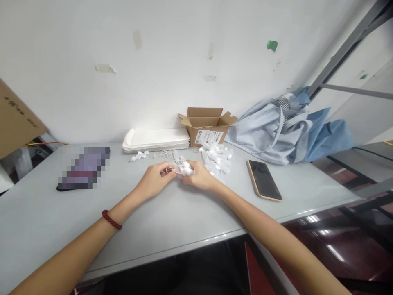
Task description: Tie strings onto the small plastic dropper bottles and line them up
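Note:
In the head view, my right hand (pixel 201 176) is closed around a small bunch of white pieces with thin cords (pixel 184 167). My left hand (pixel 153 180) meets it from the other side, thumb and fingers pinching the thin cords at the bunch's left end. Exactly what the white pieces are is too small to tell. Just behind my right hand lies a loose pile of translucent white plastic pieces (pixel 219 159). A short row of small white rounded pieces (pixel 140 155) and some pale thin bits (pixel 164 153) lie beyond my left hand.
An open cardboard box (pixel 193 135) stands against the wall beside a stack of white paper sleeves (pixel 156 139). One phone (pixel 264 180) lies at right, and a pixelated dark device (pixel 86 168) at left. Crumpled blue cloth (pixel 270 131) covers the back right corner.

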### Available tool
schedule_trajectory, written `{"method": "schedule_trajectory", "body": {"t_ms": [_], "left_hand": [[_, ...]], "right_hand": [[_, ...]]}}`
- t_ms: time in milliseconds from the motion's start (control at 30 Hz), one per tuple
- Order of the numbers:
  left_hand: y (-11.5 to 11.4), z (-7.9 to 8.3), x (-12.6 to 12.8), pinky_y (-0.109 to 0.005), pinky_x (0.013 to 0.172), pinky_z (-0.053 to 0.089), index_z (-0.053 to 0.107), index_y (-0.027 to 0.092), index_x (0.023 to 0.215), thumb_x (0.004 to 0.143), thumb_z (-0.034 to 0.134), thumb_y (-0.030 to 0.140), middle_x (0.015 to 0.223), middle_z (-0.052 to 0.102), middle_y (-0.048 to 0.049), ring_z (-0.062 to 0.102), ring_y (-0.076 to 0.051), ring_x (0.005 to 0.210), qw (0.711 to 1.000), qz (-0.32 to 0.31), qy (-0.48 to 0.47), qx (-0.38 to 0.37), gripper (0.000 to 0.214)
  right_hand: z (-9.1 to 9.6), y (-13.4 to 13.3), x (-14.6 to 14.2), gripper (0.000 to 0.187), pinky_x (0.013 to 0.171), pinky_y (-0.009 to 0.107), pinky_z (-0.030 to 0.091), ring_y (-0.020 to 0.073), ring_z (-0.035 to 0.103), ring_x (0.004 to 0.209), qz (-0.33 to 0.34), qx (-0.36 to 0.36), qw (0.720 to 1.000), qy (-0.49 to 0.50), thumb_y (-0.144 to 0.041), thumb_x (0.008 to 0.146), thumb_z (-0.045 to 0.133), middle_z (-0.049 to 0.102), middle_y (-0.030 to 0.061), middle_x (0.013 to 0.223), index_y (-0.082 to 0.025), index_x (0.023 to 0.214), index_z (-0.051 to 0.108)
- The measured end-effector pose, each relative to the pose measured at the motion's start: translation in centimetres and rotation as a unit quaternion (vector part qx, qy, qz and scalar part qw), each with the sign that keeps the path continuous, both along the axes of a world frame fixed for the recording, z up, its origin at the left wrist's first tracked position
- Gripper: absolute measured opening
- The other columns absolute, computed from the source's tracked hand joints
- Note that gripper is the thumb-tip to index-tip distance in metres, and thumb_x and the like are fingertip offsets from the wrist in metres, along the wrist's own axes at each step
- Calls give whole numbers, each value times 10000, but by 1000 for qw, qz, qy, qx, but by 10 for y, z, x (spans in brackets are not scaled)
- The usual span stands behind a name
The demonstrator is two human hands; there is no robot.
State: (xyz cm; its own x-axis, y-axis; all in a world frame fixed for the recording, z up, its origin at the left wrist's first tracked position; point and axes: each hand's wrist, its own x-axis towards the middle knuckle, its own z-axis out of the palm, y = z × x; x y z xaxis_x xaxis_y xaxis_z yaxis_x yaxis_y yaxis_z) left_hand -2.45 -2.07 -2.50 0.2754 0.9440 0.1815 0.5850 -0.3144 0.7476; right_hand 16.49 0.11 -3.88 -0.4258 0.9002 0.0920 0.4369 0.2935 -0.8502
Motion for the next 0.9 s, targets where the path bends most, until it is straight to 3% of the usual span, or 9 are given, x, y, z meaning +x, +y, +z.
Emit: {"method": "schedule_trajectory", "body": {"t_ms": [267,400,467,533,600,667,900], "left_hand": [[3,-7,4,-240,498,263,448,174,499,754,563,391,491,398,52,358,-100,504,995,77,-31,-47,354],[6,-6,4,-241,487,267,484,161,492,759,570,381,459,399,47,350,-91,469,982,140,-70,-107,356],[9,-4,1,-239,483,308,524,155,548,751,602,391,496,443,37,385,-93,472,960,163,-165,-155,321],[13,-2,-3,-232,475,343,537,153,612,733,634,354,558,486,24,424,-95,488,917,158,-298,-212,254],[17,-1,-8,-218,468,362,558,145,681,711,650,281,627,529,4,458,-92,510,863,144,-407,-262,167],[19,0,-12,-201,467,375,591,127,745,687,660,212,694,564,-23,482,-84,532,830,134,-456,-291,124],[10,6,-7,-155,393,226,658,75,777,658,765,209,647,418,32,301,-27,486,847,-12,-377,-376,209]], "right_hand": [[-2,-6,-7,223,544,227,310,133,464,614,-29,62,994,-82,-222,598,587,538,-19,680,-190,813,533],[-7,-1,-4,252,559,236,317,144,465,627,-67,84,989,-97,-194,599,575,537,-6,676,-191,849,537],[-6,2,-1,234,555,235,322,140,461,634,-78,57,993,-61,-192,599,589,535,-7,683,-188,827,534],[-3,3,1,225,537,229,329,128,453,623,-70,-2,998,-4,-193,589,615,531,-16,683,-187,799,535],[1,3,2,237,518,222,343,118,457,610,-33,-75,995,62,-180,578,629,553,-20,696,-187,799,544],[4,1,1,253,506,220,366,121,486,617,15,-143,982,118,-161,571,632,598,-11,726,-188,811,555],[8,-4,0,434,456,218,408,130,527,582,141,-253,933,213,-116,546,629,662,5,710,-187,965,542]]}}
